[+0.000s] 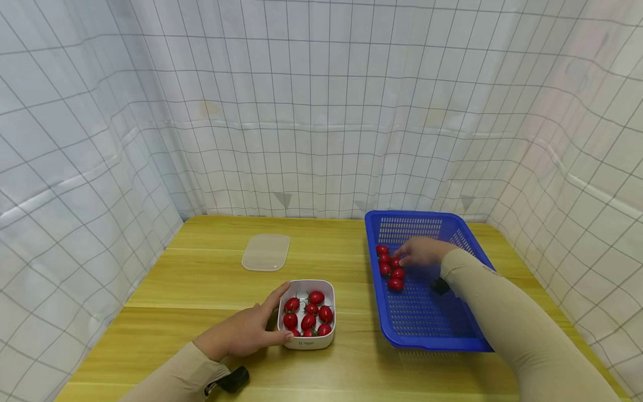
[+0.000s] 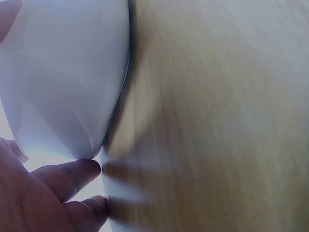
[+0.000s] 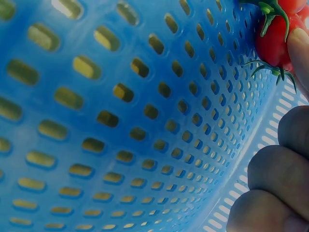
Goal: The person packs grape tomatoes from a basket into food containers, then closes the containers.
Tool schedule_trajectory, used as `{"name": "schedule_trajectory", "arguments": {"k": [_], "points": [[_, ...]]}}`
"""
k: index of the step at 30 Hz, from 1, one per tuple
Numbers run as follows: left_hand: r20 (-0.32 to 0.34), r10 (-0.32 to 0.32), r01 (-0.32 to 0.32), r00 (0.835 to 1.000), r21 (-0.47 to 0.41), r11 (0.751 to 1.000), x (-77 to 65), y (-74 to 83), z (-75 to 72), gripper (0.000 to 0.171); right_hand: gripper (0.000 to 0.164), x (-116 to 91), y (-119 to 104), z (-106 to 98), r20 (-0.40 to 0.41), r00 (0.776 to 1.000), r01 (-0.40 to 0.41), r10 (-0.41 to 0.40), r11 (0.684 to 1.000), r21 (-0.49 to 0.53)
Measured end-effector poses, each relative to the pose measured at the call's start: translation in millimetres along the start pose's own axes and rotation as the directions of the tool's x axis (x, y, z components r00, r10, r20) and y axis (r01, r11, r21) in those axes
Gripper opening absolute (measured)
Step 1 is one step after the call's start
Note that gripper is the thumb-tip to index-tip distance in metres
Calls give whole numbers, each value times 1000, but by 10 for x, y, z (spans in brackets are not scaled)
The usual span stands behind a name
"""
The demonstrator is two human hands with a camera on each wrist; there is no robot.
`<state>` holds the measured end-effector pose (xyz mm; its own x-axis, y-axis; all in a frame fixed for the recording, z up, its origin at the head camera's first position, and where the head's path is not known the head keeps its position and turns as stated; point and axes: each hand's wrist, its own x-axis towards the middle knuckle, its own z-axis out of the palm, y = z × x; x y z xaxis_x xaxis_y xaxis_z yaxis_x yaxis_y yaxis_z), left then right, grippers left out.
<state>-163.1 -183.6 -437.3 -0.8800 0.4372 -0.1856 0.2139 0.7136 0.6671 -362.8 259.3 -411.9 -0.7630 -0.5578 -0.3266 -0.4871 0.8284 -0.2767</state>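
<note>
My left hand holds a white square container from its left side, thumb near the front wall and fingers along the far left corner. Several red cherry tomatoes with green stems lie inside it. In the left wrist view, fingertips touch the smooth container wall. My right hand is down inside a blue perforated basket, at a group of tomatoes along its left wall. It pinches a cherry tomato there; the right wrist view shows one digit against the fruit and other fingers curled.
A translucent lid lies flat on the wooden table, behind and left of the container. More tomatoes rest along the basket's left side. White gridded curtains enclose the table at the back and both sides.
</note>
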Motion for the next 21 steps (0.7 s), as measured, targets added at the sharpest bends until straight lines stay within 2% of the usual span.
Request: {"name": "schedule_trajectory", "arguments": {"k": [21], "points": [[-4, 5, -5, 1000, 9, 1000, -7, 4, 2, 106, 35, 8, -5, 13, 0, 1000, 0, 0, 1000, -3]]}}
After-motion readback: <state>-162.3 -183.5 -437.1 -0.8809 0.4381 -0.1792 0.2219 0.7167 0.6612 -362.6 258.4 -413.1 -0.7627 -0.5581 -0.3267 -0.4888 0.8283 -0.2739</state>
